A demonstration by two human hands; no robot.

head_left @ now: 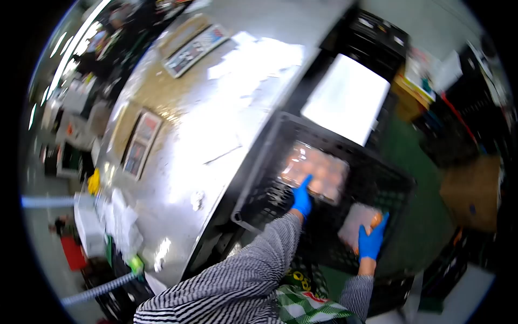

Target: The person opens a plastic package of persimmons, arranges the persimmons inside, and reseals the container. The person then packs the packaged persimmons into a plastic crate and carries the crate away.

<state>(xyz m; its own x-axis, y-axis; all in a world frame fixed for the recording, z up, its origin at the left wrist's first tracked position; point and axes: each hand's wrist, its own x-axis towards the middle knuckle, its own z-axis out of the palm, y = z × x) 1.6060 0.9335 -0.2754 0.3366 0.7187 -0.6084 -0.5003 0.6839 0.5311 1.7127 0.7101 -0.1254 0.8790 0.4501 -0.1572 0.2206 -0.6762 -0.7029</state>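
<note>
Gleaming in clear pack, brown eggs, left fingers spread, right fingers spread, grips unclear

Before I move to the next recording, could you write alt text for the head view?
Two blue-gloved hands reach into a black crate: the left hand is at a clear pack of round orange-brown items, the right hand at a smaller, pale pack. A shiny metal table stands to the left; the picture is blurred.
</note>
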